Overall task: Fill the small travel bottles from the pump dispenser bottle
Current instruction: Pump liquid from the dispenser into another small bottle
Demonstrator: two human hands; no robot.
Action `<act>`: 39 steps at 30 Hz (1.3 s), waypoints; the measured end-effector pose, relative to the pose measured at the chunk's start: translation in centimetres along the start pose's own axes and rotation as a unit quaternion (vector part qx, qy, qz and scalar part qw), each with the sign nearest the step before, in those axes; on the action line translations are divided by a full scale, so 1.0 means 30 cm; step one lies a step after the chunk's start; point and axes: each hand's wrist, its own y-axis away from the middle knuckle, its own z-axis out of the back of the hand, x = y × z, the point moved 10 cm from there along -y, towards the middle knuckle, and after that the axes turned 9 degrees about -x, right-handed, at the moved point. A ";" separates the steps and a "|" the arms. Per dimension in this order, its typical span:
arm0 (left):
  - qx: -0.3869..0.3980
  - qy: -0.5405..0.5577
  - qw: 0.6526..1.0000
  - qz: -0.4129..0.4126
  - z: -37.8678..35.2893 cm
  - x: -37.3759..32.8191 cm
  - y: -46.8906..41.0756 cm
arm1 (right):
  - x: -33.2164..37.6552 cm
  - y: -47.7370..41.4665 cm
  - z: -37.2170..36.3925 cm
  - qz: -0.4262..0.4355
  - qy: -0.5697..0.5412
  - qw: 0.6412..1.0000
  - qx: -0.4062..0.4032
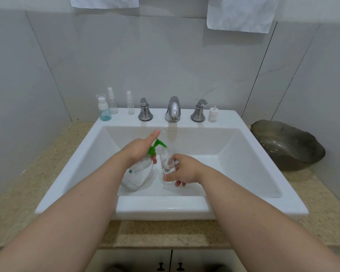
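The speckled beige stone counter (47,154) is running wall to wall, and the white rectangular ceramic sink (287,201) is sitting on it, taking up the middle of the scene. A dark metal bowl (287,144) is resting on the counter at the far right, well apart from the work. Inside the basin, the clear pump dispenser bottle with the green pump head (139,173) is leaning left of centre. The left hand (139,152) is wrapping its fingers round the bottle's neck, with the forefinger sticking out straight above the pump. Just to the right, the right hand (185,170) is clamping its fingers round a small clear travel bottle (167,161), holding its mouth under the green spout. How full this bottle is cannot be told. On the far ledge to the left, a small bottle with blue liquid in its base (104,110) and two clear spray bottles (112,103) (130,104), seemingly empty, are standing; a white spray cap (212,114) is waiting at the far right of the ledge. The task is likely no more than partway done, with refills and capping remaining. The basin walls are catching any drips, and open room is lying right of the hands.
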 end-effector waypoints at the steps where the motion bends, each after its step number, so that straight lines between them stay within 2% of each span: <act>1: 0.001 -0.001 1.000 0.001 0.000 0.000 0.000 | 0.001 0.000 0.000 0.001 0.001 1.000 0.000; 24: 0.013 -0.024 1.000 -0.009 -0.011 -0.026 0.010 | 0.004 0.003 -0.005 0.001 0.015 1.000 0.010; 31: -0.003 0.004 1.000 -0.003 -0.003 -0.006 0.004 | 0.005 0.002 -0.004 0.001 -0.002 1.000 0.004; 39: -0.018 -0.028 0.999 -0.018 0.003 -0.011 0.007 | 0.005 0.002 -0.003 0.003 0.000 1.000 -0.001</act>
